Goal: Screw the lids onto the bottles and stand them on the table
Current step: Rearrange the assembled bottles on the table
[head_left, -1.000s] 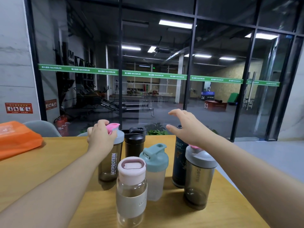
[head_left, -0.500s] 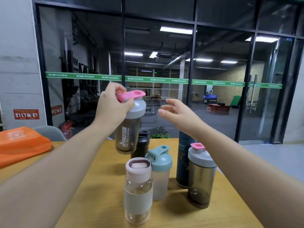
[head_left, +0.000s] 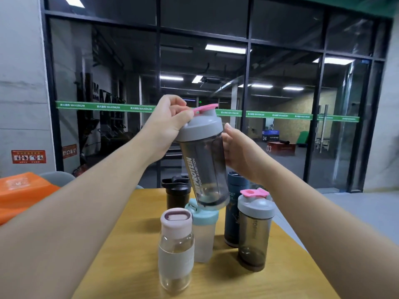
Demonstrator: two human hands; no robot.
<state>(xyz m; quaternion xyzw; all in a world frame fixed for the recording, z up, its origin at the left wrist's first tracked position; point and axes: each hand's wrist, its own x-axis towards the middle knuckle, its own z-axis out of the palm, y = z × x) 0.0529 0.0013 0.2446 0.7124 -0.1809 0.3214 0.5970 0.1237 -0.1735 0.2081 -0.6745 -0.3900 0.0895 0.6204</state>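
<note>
Nearest you on the wooden table (head_left: 291, 266) stand five bottles: a clear one with a pink lid (head_left: 176, 249), a frosted one with a teal lid (head_left: 204, 236), a smoky shaker (head_left: 254, 231) whose print is too partial to read, a dark blue flask (head_left: 234, 210) and a black cup (head_left: 177, 194). Above them you hold a sixth, the smoky shaker bottle (head_left: 204, 167) printed "PROTEIN YOUR AMBITION", tilted in the air. Your left hand (head_left: 167, 126) curls over its grey lid (head_left: 199, 126); your right hand (head_left: 239, 152) grips the body, fingers hidden behind. Green "MAXIMUM" strips (head_left: 280, 115) cross the glass beyond.
</note>
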